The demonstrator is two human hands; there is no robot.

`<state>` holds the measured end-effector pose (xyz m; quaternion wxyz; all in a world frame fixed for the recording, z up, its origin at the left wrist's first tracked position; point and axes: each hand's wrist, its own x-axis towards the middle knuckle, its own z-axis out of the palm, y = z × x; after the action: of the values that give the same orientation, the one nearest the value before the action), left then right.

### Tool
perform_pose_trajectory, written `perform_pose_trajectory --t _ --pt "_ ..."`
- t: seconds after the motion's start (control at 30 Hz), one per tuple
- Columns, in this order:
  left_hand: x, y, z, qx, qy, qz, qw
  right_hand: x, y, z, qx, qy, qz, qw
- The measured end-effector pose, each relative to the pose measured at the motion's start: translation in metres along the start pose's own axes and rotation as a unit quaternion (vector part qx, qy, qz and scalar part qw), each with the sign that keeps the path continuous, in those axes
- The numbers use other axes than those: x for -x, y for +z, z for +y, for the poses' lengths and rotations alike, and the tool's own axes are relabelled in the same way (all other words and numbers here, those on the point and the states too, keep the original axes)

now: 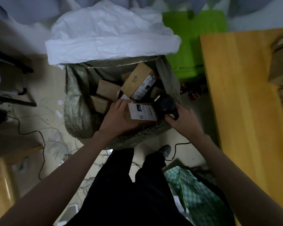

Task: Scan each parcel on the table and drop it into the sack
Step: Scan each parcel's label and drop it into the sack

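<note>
Dim, soft-focus view; edges blurred and wide-angle warped.

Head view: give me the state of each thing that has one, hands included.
Sack: open, several boxes inside.
Parcel: held over the sack, label up.
Scanner: held beside the label.
Left hand: grips the parcel.
Right hand: grips the scanner.
Table: parcels at its far right edge.

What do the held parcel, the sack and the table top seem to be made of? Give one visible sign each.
Held parcel: brown cardboard, matte, with a white paper label.
Sack: probably woven plastic, grey-green, showing coarse weave and frayed edge.
Table: wood or wood-look laminate, yellow, smooth with faint grain lines.
</note>
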<state>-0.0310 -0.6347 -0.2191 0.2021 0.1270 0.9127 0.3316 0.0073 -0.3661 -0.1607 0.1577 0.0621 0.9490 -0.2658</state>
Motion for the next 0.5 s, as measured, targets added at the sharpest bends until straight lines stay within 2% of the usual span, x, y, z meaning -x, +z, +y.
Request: perform_pose_trajectory --t 0.07,0.17,0.33,0.5 --pt "0.009 0.011 -0.003 -0.013 0.008 0.0 1.0 0.001 -0.008 -0.002 -0.005 -0.003 0.013 1.0" --pt "0.014 0.032 -0.023 -0.08 -0.004 -0.109 0.991 0.002 -0.012 -0.007 -0.004 -0.013 0.01 1.0" --pt "0.002 0.049 -0.046 -0.187 -0.076 -0.21 0.957 0.002 -0.007 -0.009 0.011 0.001 -0.018 1.0" --pt "-0.021 0.032 -0.034 -0.271 -0.078 -0.287 0.915 -0.004 0.007 -0.004 0.011 0.012 -0.049 0.999"
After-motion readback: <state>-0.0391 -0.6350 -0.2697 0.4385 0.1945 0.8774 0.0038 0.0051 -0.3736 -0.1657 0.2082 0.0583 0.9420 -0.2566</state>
